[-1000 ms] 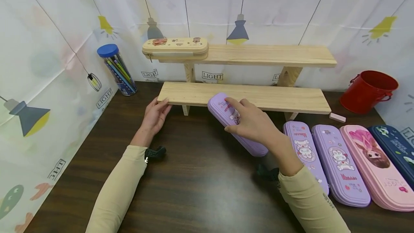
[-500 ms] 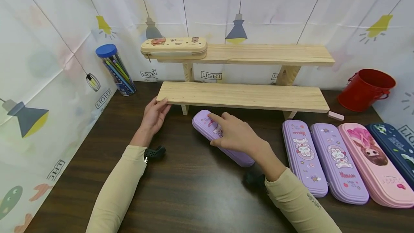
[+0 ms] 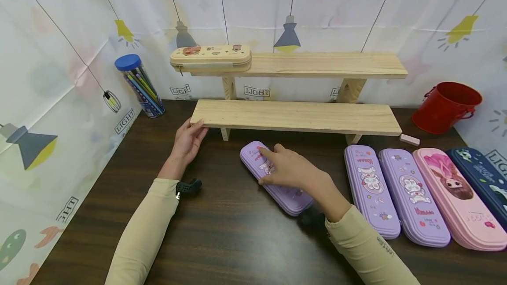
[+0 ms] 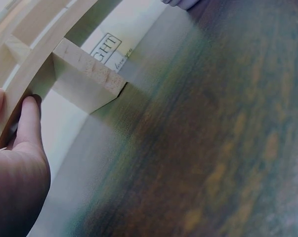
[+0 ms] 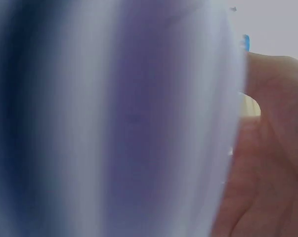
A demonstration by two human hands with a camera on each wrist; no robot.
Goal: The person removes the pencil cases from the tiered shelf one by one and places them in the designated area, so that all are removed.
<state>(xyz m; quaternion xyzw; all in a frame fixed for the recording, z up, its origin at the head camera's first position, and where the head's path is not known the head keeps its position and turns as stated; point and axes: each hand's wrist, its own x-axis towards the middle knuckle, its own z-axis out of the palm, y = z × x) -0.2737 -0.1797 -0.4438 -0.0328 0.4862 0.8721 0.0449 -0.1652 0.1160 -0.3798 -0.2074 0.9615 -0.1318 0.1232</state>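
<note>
My right hand (image 3: 295,168) holds a purple pencil case (image 3: 283,196) with a cartoon rabbit print, its thumb and fingers across the case's two long sides. The case lies slantwise in front of the wooden two-tier shelf (image 3: 297,118); whether it touches the table cannot be told. In the right wrist view the case (image 5: 144,118) is a large purple blur beside the palm. My left hand (image 3: 188,144) grips the left end of the lower board, thumb on top and fingers underneath, as the left wrist view also shows.
On the upper board's left end sits a cream pencil case (image 3: 210,58). Two more purple cases (image 3: 372,192), a pink one (image 3: 459,199) and a navy one (image 3: 481,175) lie at right. A red bucket (image 3: 445,109), an eraser (image 3: 409,139) and a pencil jar (image 3: 140,86) stand farther back.
My right hand has brought the purple pencil case left and nearer, from in front of the lower board, and its near end has tipped slightly. The left hand keeps its hold on the shelf.
</note>
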